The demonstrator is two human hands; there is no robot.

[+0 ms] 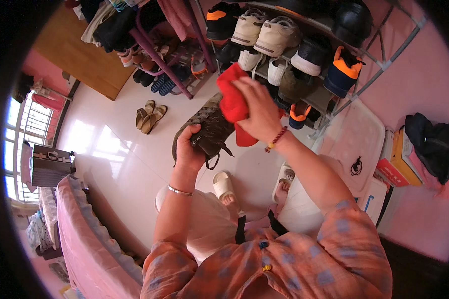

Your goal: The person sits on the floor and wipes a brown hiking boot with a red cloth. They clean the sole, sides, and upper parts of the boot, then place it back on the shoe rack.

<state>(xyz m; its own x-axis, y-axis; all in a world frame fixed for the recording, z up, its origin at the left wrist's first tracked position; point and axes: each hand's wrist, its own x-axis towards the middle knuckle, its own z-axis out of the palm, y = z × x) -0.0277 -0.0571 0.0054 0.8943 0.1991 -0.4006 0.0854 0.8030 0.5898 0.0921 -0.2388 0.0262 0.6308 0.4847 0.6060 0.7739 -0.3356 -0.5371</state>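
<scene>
My left hand (191, 149) grips a dark brown lace-up shoe (209, 125) by its ankle end, with the thumb over the collar. The shoe is held in the air above the floor, its toe pointing away from me and a lace loop hanging down. In my right hand (260, 106) is a bunched red cloth (234, 99), held at the toe end of the shoe. The cloth hides part of the toe, and one flap of it hangs below my palm.
A metal shoe rack (370, 84) filled with several shoes stands ahead on the right. Tan sandals (149, 116) lie on the pale tiled floor (134, 179). To the right are a translucent plastic storage bin (355, 130) with a black cable (356, 166) and stacked boxes (400, 159). A pink-covered bed (86, 239) is at left.
</scene>
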